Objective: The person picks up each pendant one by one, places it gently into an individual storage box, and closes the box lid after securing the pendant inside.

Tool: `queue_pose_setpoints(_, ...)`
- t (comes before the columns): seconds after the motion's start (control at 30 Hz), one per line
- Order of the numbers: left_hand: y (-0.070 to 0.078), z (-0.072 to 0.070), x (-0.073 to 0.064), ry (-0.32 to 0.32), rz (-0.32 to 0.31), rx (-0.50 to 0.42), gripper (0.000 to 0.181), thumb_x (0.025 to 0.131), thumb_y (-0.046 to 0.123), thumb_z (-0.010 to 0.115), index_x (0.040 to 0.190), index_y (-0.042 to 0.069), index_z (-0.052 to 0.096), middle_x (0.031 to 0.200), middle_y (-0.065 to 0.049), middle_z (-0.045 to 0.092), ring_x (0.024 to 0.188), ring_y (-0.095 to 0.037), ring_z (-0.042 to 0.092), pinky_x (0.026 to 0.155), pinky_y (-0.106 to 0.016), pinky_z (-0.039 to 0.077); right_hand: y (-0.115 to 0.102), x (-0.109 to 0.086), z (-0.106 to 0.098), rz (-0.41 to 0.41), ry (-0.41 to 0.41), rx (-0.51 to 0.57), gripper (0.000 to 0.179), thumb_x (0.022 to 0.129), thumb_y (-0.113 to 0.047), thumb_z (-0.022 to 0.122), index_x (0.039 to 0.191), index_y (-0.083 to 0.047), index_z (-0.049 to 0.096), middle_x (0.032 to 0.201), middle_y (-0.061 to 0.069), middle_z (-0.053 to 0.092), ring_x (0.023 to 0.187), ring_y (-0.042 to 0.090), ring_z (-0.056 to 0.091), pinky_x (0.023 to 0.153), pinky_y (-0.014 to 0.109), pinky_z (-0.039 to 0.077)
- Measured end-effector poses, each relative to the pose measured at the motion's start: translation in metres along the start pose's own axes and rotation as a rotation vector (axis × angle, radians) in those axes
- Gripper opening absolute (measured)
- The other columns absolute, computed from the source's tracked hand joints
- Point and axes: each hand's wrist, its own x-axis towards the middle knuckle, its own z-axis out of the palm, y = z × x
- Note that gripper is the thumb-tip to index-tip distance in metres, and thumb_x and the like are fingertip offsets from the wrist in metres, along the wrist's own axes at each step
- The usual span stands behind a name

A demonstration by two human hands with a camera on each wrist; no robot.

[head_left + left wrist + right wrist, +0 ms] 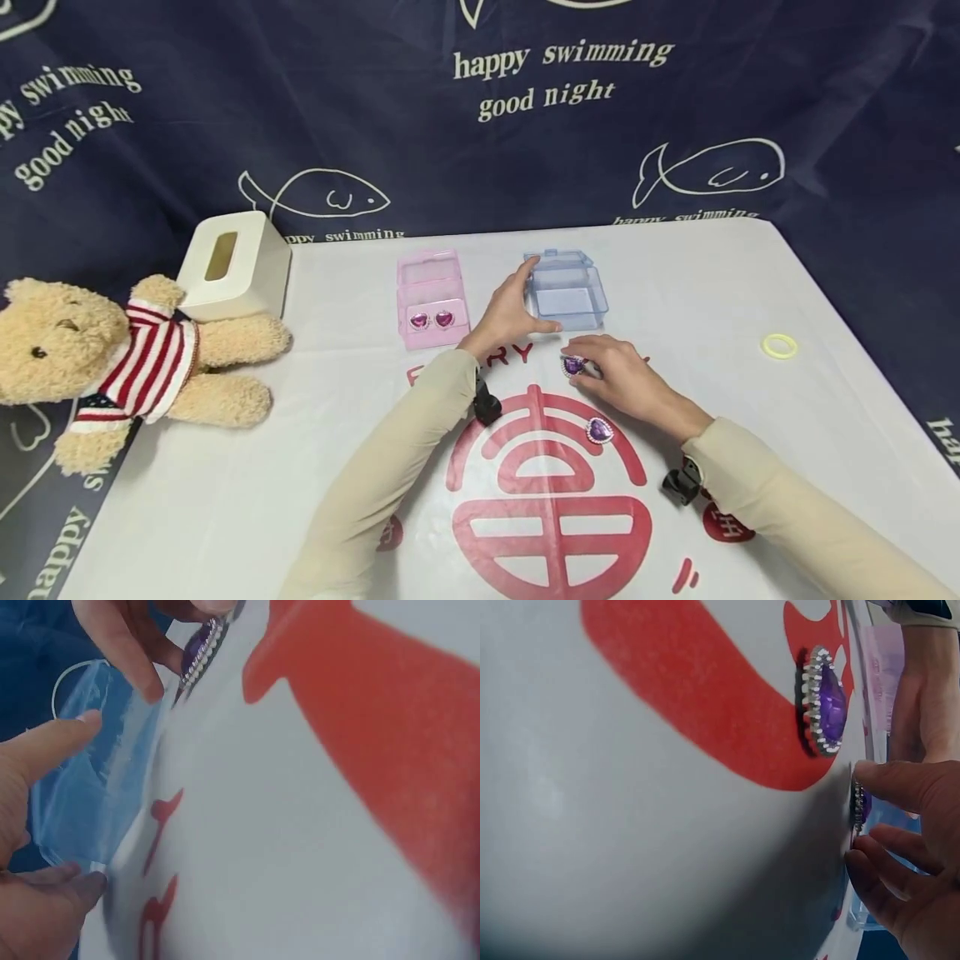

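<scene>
A small blue clear plastic box (588,319) stands with its lid up at the back of the table. My left hand (504,315) holds it from the left, thumb at the front and fingers toward the back. Just in front of the box, my right hand (628,377) pinches a purple heart-shaped gem (573,365) with a beaded silvery rim. The right wrist view shows this gem (859,804) between thumb and fingers, close to the tabletop. A second purple heart gem (599,430) lies on the red print nearer me.
Left of the blue box, a pink plastic box (427,292) lies with its lid up and two magenta heart gems (445,319) in it. A teddy bear (157,367) and a white tissue box (255,271) are at the left. A yellow ring (780,347) lies on the right.
</scene>
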Motion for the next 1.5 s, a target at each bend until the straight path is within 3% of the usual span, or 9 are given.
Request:
queue_pose_setpoints(0.17,-0.008,0.005,0.001,0.008,-0.010,-0.195,0.096,0.070,0.014,0.087,0.149,0.013,0.033,0.147,-0.015,0.044,0.134,-0.026,0.047,0.112,-0.028,0.041,0.001,0.003,0.001,-0.054,-0.009,-0.031,0.025,0.080,-0.005,0.076,0.105,0.000,0.071,0.105,0.015,0.071,0.104,0.033,0.065,0.093,0.051,0.053)
queue_pose_setpoints(0.27,-0.012,0.006,0.001,0.013,-0.021,-0.259,0.093,0.070,0.011,0.087,0.147,0.013,0.036,0.145,-0.015,0.046,0.134,-0.026,0.048,0.111,-0.026,0.041,0.001,0.004,0.001,-0.082,-0.014,-0.043,0.020,0.080,-0.005,0.076,0.100,-0.001,0.072,0.101,0.014,0.072,0.100,0.031,0.066,0.091,0.049,0.054)
queue_pose_setpoints(0.83,-0.019,0.008,0.002,0.029,-0.007,-0.275,0.091,0.068,0.010,0.088,0.145,0.015,0.040,0.144,-0.013,0.047,0.133,-0.025,0.049,0.109,-0.023,0.042,0.002,0.003,-0.003,-0.084,-0.007,-0.015,0.022,0.082,-0.011,0.076,0.101,-0.002,0.072,0.102,0.011,0.072,0.101,0.028,0.066,0.090,0.047,0.055)
queue_pose_setpoints(1.13,-0.021,0.007,0.004,0.014,0.028,-0.272,0.090,0.068,0.011,0.088,0.145,0.013,0.040,0.143,-0.016,0.048,0.132,-0.026,0.050,0.109,-0.024,0.043,-0.005,0.004,-0.034,-0.115,0.107,-0.006,0.025,0.077,-0.008,0.080,0.101,-0.003,0.072,0.099,0.010,0.072,0.094,0.025,0.067,0.079,0.044,0.058)
queue_pose_setpoints(1.4,-0.022,0.006,0.003,0.021,0.023,-0.273,0.091,0.068,0.010,0.088,0.145,0.014,0.040,0.143,-0.015,0.047,0.132,-0.025,0.050,0.110,-0.025,0.043,-0.006,0.024,-0.063,-0.135,0.173,-0.033,0.026,0.078,-0.006,0.079,0.102,-0.002,0.072,0.101,0.013,0.072,0.097,0.030,0.067,0.081,0.049,0.057)
queue_pose_setpoints(1.5,-0.020,0.007,0.004,0.010,0.023,-0.300,0.090,0.068,0.008,0.087,0.145,0.013,0.040,0.144,-0.014,0.046,0.132,-0.027,0.049,0.110,-0.025,0.042,-0.003,0.033,-0.069,-0.133,0.193,-0.050,0.026,0.078,-0.005,0.079,0.103,-0.002,0.072,0.101,0.013,0.072,0.093,0.029,0.068,0.074,0.046,0.059)
